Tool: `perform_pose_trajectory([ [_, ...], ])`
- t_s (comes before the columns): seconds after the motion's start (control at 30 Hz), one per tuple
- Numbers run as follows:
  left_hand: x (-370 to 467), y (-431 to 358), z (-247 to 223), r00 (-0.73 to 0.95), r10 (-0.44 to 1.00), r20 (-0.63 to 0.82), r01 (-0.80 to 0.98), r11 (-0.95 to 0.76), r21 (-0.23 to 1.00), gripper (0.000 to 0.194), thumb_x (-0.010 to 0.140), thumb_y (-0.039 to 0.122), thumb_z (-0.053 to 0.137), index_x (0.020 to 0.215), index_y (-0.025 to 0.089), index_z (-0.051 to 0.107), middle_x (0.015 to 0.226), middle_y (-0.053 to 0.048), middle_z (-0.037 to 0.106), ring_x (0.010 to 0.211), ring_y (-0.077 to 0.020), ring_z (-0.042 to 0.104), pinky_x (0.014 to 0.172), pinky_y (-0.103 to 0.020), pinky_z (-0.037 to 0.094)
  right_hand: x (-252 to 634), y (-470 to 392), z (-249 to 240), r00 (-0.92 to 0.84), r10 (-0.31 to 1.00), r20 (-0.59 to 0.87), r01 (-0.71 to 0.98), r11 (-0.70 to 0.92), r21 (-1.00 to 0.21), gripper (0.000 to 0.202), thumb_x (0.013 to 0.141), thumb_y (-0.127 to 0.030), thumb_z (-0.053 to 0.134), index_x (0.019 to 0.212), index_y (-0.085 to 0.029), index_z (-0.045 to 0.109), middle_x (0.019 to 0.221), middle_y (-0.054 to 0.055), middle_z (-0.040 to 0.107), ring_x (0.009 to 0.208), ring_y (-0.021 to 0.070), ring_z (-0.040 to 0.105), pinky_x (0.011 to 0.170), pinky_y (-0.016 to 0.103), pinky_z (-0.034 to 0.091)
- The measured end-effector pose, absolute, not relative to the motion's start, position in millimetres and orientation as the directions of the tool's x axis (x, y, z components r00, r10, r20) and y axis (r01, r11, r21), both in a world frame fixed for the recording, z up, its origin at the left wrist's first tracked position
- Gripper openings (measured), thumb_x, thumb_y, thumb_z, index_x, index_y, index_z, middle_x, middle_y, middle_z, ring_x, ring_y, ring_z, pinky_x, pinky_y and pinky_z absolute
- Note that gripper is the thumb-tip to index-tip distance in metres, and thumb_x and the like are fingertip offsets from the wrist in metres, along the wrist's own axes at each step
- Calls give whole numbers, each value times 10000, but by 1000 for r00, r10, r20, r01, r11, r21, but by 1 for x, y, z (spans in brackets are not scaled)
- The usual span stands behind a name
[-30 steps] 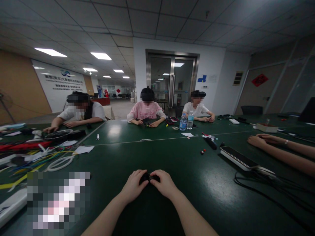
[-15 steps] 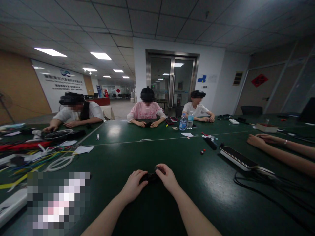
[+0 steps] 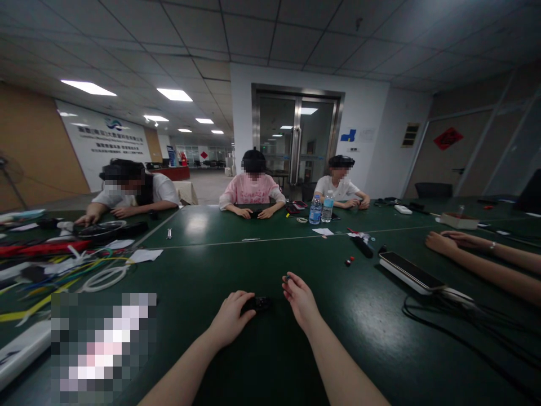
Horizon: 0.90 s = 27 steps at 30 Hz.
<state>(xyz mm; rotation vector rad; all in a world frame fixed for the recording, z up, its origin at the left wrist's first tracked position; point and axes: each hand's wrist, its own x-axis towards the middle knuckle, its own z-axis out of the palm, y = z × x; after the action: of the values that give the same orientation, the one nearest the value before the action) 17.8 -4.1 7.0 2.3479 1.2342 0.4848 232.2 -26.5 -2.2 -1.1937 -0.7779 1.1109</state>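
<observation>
My left hand (image 3: 231, 317) rests on the green table, its thumb and fingers wrapped round a small black device (image 3: 261, 304). The device's right end sticks out past the fingertips and shows some fine detail on top; its kind is too dark to tell. To the right of it, lifted a little and apart from it, is my right hand (image 3: 301, 301). Thumb and fingertips there pinch a tiny dark piece (image 3: 288, 277), mostly hidden by the fingers.
Cables (image 3: 103, 278) and a white power strip (image 3: 23, 352) lie left. A phone (image 3: 412, 270) on a white block and black cords are right. Small red and black bits (image 3: 349, 261) lie ahead. Two bottles (image 3: 315, 210) stand farther off. Co-workers sit around; another person's hands (image 3: 448, 242) rest right.
My right hand has moved away from the black device, to the right and slightly up, with a tiny dark piece in its fingertips. My left hand has stayed on the device.
</observation>
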Motion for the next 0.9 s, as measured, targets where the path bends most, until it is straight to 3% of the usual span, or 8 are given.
perform_pose_trajectory([
  [0.17,21,-7,12,545,833,97,697,-514,501,430,814,362,476,1215,210,505,1216,-56,528,1135,-220,456,975,-344,340,235,-23,-6,359,917,-173,-447,7,-894,304,757,-372,590,1032,-246,564,1046,39,637,916,180,616,765,308,494],
  [0.4,20,-8,14,539,839,72,700,-494,516,437,819,376,466,1230,229,490,1238,-42,517,1152,-225,448,973,-354,343,235,-27,-2,355,918,-175,-401,-20,-916,308,711,-390,650,986,-257,608,1008,26,635,879,179,611,748,312,508],
  [0.57,20,-6,11,539,839,80,699,-498,513,440,817,374,470,1229,220,491,1226,-46,521,1135,-215,458,963,-340,357,225,-37,11,300,952,-68,-91,-43,-995,360,743,-315,606,1092,-239,565,1090,32,609,1001,187,573,839,326,476],
  [0.67,20,-6,11,538,839,88,696,-500,515,442,814,364,473,1227,209,494,1209,-52,528,1126,-209,462,963,-334,357,215,-42,17,172,982,76,146,51,-988,308,764,-297,570,1058,-208,587,1062,37,624,1008,183,569,879,323,448],
  [0.9,20,-5,11,549,831,92,686,-511,519,437,802,355,474,1219,227,497,1209,-47,532,1130,-225,459,959,-360,358,200,-49,18,-43,989,139,622,135,-771,246,736,-289,611,978,-282,649,1126,-5,599,1114,201,498,973,371,351],
])
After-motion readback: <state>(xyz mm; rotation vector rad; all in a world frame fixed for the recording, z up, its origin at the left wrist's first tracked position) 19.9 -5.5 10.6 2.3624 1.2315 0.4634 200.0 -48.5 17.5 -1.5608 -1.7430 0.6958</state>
